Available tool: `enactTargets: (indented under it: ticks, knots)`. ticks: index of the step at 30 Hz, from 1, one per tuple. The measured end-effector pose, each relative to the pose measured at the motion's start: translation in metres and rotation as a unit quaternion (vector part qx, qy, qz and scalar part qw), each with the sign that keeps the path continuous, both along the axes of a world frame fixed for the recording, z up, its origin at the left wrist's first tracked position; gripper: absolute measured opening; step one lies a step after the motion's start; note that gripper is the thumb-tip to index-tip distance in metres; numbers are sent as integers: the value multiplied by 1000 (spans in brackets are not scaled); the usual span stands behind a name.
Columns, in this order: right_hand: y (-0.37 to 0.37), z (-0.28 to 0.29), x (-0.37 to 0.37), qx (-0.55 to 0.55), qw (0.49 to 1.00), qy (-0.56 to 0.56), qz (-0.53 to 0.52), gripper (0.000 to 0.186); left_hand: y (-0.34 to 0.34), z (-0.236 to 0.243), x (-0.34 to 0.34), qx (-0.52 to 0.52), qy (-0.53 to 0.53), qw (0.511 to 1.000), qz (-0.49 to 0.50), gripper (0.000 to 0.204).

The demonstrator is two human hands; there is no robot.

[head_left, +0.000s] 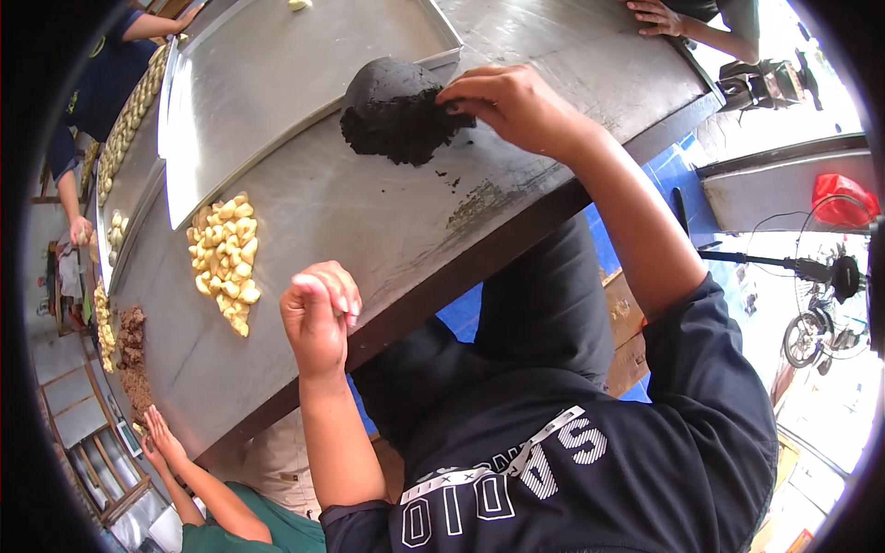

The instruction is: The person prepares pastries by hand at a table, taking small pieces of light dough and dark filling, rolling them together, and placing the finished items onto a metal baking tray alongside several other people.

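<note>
Metal table [396, 240]: a black dough-like mass [392, 106] sits beside a shallow tray [295, 74].
The right hand [516, 103] touches its crumbly right edge, fingers bent, grip unclear; the left hand [319, 313], fingers curled together, contents hidden, is near yellow pieces [225, 253].

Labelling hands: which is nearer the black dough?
Right. The right hand is at the right side of the black dough; the left hand is apart, nearer the yellow pieces.

Smudged metal table [369, 230], glossy metal tray [295, 60], matt, crumbly black lump [396, 115], cloth shirt [664, 442]
</note>
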State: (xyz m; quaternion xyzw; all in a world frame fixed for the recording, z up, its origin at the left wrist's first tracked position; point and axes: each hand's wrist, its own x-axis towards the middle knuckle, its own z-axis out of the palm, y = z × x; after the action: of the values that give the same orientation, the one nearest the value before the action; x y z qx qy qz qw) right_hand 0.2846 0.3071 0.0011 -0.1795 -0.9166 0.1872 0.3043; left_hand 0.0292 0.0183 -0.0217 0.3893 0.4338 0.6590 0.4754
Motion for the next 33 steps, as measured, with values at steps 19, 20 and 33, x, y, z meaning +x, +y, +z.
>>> enactTargets:
  ticks: [19,20,33]
  knots:
    - [-94,-2,-59,128,968,-204,-69,5,-4,23,6,-78,236,968,41,34]
    - [-93,2,-51,87,981,-171,-25,8,-9,27,4,-109,306,944,54,25]
    - [-88,-3,-46,-13,999,-10,38,15,-5,15,-5,-22,522,848,86,60]
